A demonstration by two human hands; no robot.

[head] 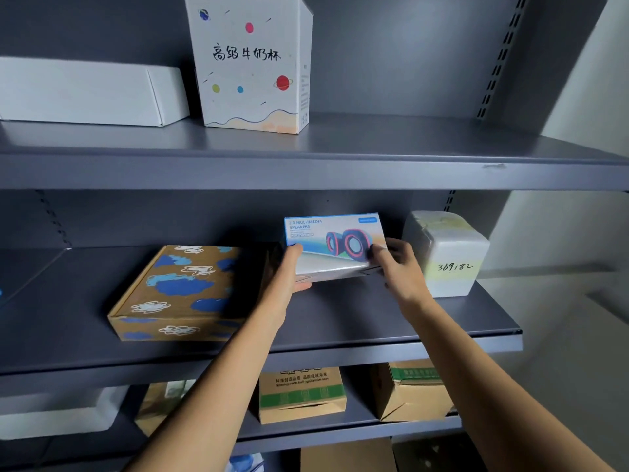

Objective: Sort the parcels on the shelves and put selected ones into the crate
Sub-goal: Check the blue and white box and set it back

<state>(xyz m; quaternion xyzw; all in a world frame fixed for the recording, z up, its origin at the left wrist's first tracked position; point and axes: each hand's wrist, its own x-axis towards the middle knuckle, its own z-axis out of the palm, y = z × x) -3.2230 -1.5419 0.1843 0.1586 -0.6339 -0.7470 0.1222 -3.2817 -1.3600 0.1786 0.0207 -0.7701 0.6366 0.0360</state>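
Note:
A blue and white speaker box [332,236], printed "2.0 MULTIMEDIA SPEAKERS", stands on the middle shelf [340,321] toward the back. My left hand [289,270] grips its left end, thumb on the front face and fingers under the bottom edge. My right hand [396,267] grips its right end, fingers curled over the front. The box is tilted slightly, its lower front edge lifted off the shelf. No crate is in view.
A brown box with blue clouds [177,291] lies left of my hands. A taped white parcel marked 369182 [446,253] stands close on the right. The upper shelf holds a white planet-print box [252,63] and a long white box [88,92]. Cardboard boxes [301,393] fill the lower shelf.

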